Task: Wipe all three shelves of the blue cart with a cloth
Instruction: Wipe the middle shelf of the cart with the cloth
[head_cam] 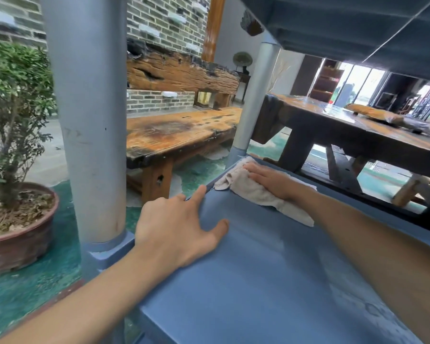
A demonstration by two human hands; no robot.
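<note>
**Cloth pressed into the far corner of the cart shelf**

The cloth [256,192], a pale, crumpled towel, lies on the blue shelf [246,281] of the cart, bunched against the shelf's far corner beside the rear grey post [256,95]. The right hand [271,178] rests flat on top of it, fingers straight and close together, pressing it down onto the shelf; the fingertips reach toward the corner, and part of the cloth trails out from under the wrist.

The left hand [179,227] lies on the shelf's left rim near the front grey post [90,120], fingers spread and relaxed, forefinger stretched along the edge and thumb resting on the shelf surface. It holds nothing.

Above the shelf hangs the underside of the next shelf [345,23]. The near right part of the blue shelf looks faintly mottled, possibly damp, though blur makes that uncertain. Left of the cart stands a potted shrub [13,135]; beyond the shelf are a wooden bench [179,130] and a dark wooden table [345,125].
</note>
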